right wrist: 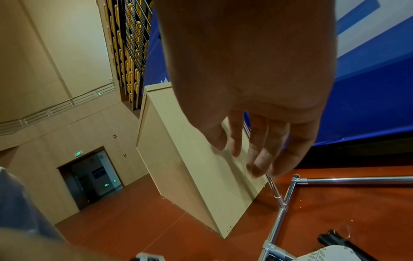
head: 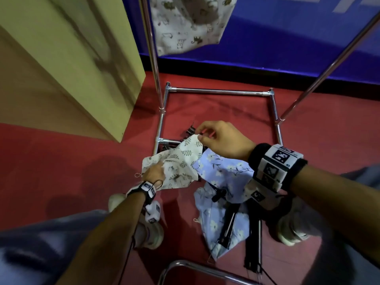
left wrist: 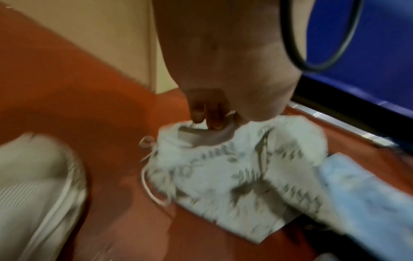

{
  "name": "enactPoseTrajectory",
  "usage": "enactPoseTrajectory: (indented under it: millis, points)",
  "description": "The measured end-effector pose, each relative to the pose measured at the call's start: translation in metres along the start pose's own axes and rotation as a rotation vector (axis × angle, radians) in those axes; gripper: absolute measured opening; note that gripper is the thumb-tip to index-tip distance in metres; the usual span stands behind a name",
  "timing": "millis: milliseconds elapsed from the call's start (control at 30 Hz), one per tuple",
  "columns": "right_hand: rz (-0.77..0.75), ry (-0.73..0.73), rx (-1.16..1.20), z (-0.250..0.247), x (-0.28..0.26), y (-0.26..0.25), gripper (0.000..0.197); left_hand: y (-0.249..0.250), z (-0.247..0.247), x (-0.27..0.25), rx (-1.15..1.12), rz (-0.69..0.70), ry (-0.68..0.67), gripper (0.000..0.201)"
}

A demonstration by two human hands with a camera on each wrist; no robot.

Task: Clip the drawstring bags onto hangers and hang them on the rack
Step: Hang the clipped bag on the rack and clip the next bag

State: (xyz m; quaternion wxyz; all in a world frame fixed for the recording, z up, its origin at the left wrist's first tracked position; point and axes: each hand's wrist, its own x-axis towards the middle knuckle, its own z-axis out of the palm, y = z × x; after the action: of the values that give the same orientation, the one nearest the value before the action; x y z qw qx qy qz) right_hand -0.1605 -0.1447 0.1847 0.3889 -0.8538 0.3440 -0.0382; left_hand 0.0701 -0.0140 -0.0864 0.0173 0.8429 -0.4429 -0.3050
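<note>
Writing is legible nowhere in the head view. The leaf-print drawstring bag (head: pixel 177 163) lies on the red floor (head: pixel 61 161), its long axis running from the left hand (head: pixel 153 173) up to the right hand (head: pixel 224 140), which pinches its far corner. The left wrist view shows fingers (left wrist: pixel 206 109) curled into the bag's mouth, gripping it. The right wrist view shows fingers (right wrist: pixel 257 141) hanging down; no grip is visible there.

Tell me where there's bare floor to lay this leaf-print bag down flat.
Bare red floor lies left of the leaf-print bag, below the beige cabinet. More shows inside the rack base. Crowded: blue bag and black hangers between the shoes.
</note>
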Motion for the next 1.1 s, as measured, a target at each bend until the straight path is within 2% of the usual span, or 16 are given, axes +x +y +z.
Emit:
enactPoseTrajectory:
  millis: [67, 133, 200, 300, 333, 400, 467, 533, 600, 633, 700, 800, 833, 900, 1000, 1100]
  points:
    - [0.031, -0.039, -0.029, -0.005, -0.004, 0.0, 0.013, 0.016, -0.027, -0.003, -0.065, 0.082, -0.036, 0.047]
    - [0.057, -0.096, -0.073, -0.01, -0.009, -0.004, 0.016, 0.043, -0.072, -0.015, -0.125, 0.09, 0.011, 0.027]
    - [0.085, -0.157, -0.084, -0.012, -0.012, -0.006, 0.025, 0.082, -0.12, -0.032, -0.299, 0.087, 0.065, 0.014]
    - [0.085, -0.239, -0.011, -0.014, -0.023, -0.015, 0.048, 0.136, -0.187, -0.068, -0.612, 0.114, 0.146, 0.008]
    - [0.067, -0.25, 0.03, -0.014, -0.029, -0.019, 0.053, 0.152, -0.207, -0.088, -0.736, 0.119, 0.129, 0.01]
    - [-0.005, -0.207, 0.182, -0.011, -0.041, -0.032, 0.04, 0.179, -0.24, -0.125, -1.06, 0.134, -0.022, 0.014]
    - [-0.084, -0.023, 0.314, -0.008, -0.046, -0.04, 0.025, 0.197, -0.26, -0.158, -1.173, 0.211, -0.089, 0.015]
    - [-0.094, 0.152, 0.393, -0.011, -0.048, -0.043, 0.012, 0.204, -0.268, -0.176, -1.006, 0.263, -0.008, 0.013]
    - [-0.103, 0.182, 0.448, -0.018, -0.052, -0.048, 0.008, 0.202, -0.272, -0.194, -0.738, 0.35, 0.107, 0.014]
    - [-0.105, 0.173, 0.477, -0.022, -0.057, -0.051, 0.008, 0.201, -0.272, -0.205, -0.629, 0.402, 0.143, 0.017]
    - [-0.119, 0.142, 0.542, -0.03, -0.069, -0.056, 0.011, 0.197, -0.268, -0.222, -0.49, 0.471, 0.118, 0.023]
    - [-0.118, -0.004, 0.563, -0.039, -0.084, -0.053, 0.006, 0.191, -0.257, -0.234, -0.506, 0.52, -0.032, 0.016]
    - [-0.1, -0.053, 0.531, -0.041, -0.088, -0.052, 0.012, 0.191, -0.254, -0.232, -0.49, 0.539, -0.013, 0.011]
    - [-0.071, -0.083, 0.471, -0.045, -0.089, -0.044, 0.021, 0.192, -0.253, -0.223, -0.451, 0.538, 0.078, 0.007]
    - [-0.003, 0.018, 0.412, -0.057, -0.085, -0.025, 0.027, 0.196, -0.259, -0.213, -0.372, 0.442, 0.228, 0.01]
    - [0.101, 0.189, 0.263, -0.08, -0.086, -0.006, 0.029, 0.196, -0.269, -0.207, 0.01, 0.423, 0.326, 0.015]
